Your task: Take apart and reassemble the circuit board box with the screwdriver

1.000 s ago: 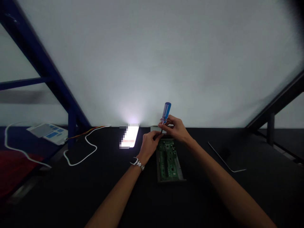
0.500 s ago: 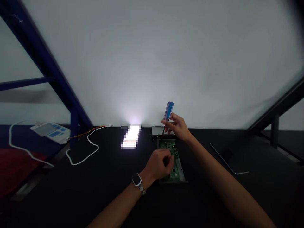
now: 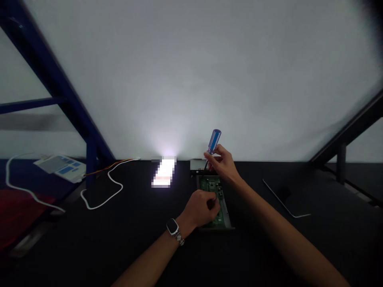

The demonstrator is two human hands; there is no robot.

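A screwdriver (image 3: 214, 141) with a clear and blue handle is held in my right hand (image 3: 224, 162), fingers pinched near the lower end of the handle. Its dark shaft slants down to the far end of a green circuit board (image 3: 222, 219), which lies in a shallow metal tray (image 3: 228, 220). Over the left middle of the board is my left hand (image 3: 201, 208), fingers curled together. Whether anything is between them is hidden. A watch (image 3: 172, 226) and a bracelet are on my left wrist.
Behind the board sits a flat pale metal piece (image 3: 197, 164). Left of it is a bright, pixelated panel (image 3: 164, 171). A white cable (image 3: 115, 181) joins a white and blue card (image 3: 68, 167). To the right lies a bent thin rod (image 3: 278, 197). Blue frame legs (image 3: 92, 151) stand at left.
The screwdriver handle and my right hand have shifted very slightly right and down. My left hand stays over the board. The whole view has drifted a little.
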